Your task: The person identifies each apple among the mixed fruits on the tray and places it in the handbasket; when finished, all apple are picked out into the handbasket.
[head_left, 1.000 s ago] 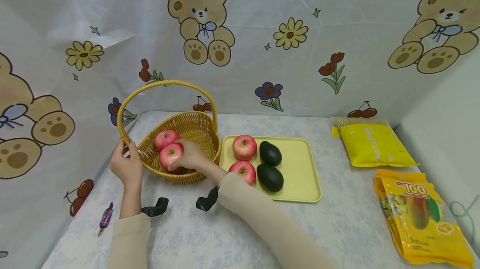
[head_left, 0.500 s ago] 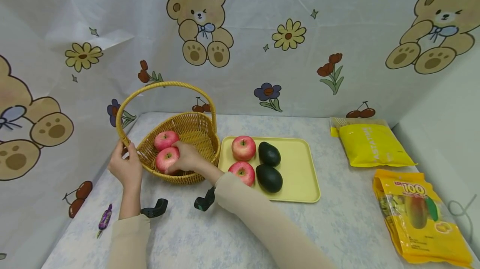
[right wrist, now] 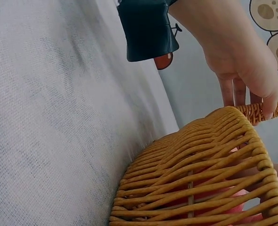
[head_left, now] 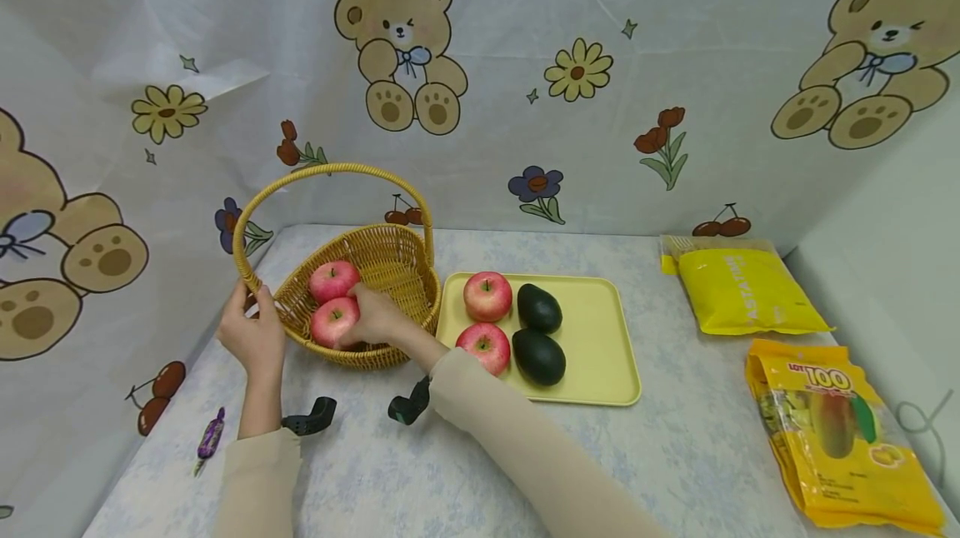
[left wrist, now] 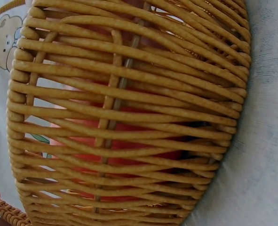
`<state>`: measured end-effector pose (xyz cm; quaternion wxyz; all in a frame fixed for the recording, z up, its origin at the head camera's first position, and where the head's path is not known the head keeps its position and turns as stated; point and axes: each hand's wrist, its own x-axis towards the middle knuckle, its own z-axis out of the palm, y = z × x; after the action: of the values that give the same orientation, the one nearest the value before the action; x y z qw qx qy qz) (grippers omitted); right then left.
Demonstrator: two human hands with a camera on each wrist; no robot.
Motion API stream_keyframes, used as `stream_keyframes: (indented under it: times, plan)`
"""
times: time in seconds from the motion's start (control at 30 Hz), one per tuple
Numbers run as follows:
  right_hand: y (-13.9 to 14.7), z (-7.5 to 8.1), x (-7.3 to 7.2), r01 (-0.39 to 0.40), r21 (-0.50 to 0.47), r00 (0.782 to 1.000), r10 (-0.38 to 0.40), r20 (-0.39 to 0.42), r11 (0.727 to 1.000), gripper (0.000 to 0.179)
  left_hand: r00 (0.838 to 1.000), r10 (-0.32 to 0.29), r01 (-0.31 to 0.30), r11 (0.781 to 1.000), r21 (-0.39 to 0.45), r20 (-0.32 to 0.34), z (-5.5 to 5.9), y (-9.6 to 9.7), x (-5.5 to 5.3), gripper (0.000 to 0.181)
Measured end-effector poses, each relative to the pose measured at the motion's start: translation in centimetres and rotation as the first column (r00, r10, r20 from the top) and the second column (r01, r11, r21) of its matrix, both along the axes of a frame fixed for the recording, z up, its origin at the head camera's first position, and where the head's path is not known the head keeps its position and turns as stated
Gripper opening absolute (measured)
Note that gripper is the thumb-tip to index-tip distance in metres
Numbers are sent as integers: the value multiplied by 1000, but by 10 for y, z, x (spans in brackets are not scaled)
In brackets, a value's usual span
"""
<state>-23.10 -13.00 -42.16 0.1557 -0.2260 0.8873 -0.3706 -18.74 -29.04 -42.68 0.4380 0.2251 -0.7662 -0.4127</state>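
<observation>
A wicker basket (head_left: 405, 271) with a tall arched handle (head_left: 337, 167) stands at the left of the table. My left hand (head_left: 253, 334) grips the handle's lower left end; the right wrist view shows those fingers (right wrist: 240, 92) curled over it. Two red apples lie inside, a rear apple (head_left: 333, 281) and a front apple (head_left: 333, 321). My right hand (head_left: 378, 317) reaches over the near rim and holds the front apple from its right, thumb low and fingers behind. Through the weave (left wrist: 129, 108), the left wrist view shows red fruit.
Right of the basket, a yellow tray (head_left: 600, 338) bears two apples (head_left: 487, 296) and two dark avocados (head_left: 539, 356). Yellow packets (head_left: 753, 288) and a mango snack bag (head_left: 840, 438) lie at the far right. A purple wrapped candy (head_left: 211, 438) lies front left.
Early on, my right hand and the front apple shifted slightly left and down in the basket; since then they have barely moved. My left hand keeps its grip on the handle.
</observation>
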Motion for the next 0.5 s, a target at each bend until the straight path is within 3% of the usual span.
stream_keyframes:
  times: [0.5]
  plan:
    - [5, 3, 6, -49, 65, 996, 54, -76, 997, 78, 1000, 9, -8, 1000, -22, 17, 2, 1, 0, 27]
